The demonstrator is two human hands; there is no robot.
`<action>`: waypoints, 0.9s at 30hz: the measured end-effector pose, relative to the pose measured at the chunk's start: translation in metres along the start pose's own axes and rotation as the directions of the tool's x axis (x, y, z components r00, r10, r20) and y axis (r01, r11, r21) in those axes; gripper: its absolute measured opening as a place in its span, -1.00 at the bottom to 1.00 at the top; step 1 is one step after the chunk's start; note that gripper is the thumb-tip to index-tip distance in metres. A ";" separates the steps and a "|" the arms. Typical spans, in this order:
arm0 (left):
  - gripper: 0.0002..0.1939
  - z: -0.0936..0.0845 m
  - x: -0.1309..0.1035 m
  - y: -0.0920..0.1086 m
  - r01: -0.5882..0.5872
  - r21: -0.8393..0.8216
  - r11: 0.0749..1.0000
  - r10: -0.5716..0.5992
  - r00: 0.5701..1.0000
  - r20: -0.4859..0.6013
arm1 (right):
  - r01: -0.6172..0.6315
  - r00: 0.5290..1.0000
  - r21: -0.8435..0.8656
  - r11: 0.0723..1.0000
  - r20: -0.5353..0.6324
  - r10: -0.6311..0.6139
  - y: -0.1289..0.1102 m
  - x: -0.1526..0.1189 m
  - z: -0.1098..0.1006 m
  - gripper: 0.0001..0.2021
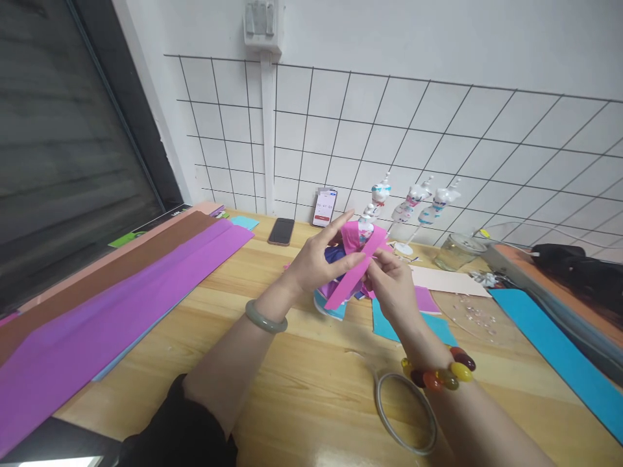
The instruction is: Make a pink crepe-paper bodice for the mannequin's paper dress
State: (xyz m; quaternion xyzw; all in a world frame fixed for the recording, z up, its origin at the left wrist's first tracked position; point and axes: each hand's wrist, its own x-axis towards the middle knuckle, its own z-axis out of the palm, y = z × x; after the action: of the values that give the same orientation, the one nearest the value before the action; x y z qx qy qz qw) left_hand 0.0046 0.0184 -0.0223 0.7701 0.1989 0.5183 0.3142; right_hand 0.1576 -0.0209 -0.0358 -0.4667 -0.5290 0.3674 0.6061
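A small white mannequin figure [366,227] stands upright at mid-table, with a pink strip [348,283] wrapped around it and crossing at its front. My left hand [318,259] is at the figure's left side, thumb pressed on the pink strip and index finger stretched up beside the figure. My right hand [389,279] pinches the strip near the crossing, fingertips close together. Dark blue and purple material shows below the pink, over a light blue piece [331,306] at the base.
Long purple sheets [146,292] lie at left. Behind are a dark phone [281,231], an upright phone [324,207] and several mannequin figures [411,202]. To the right are a glass jar [460,251], blue sheets [559,350] and small clear beads [479,316].
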 end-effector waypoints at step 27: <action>-0.90 0.015 -0.001 0.007 -0.075 0.280 0.957 0.124 0.979 -0.160 | -0.007 0.999 0.068 0.998 -0.042 0.010 0.006 0.003 0.002 -0.77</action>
State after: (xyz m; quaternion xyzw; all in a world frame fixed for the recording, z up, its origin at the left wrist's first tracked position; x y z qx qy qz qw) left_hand 0.0177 0.0085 -0.0219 0.7664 0.2561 0.5671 0.1597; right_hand 0.1562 -0.0158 -0.0411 -0.4559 -0.5014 0.3777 0.6309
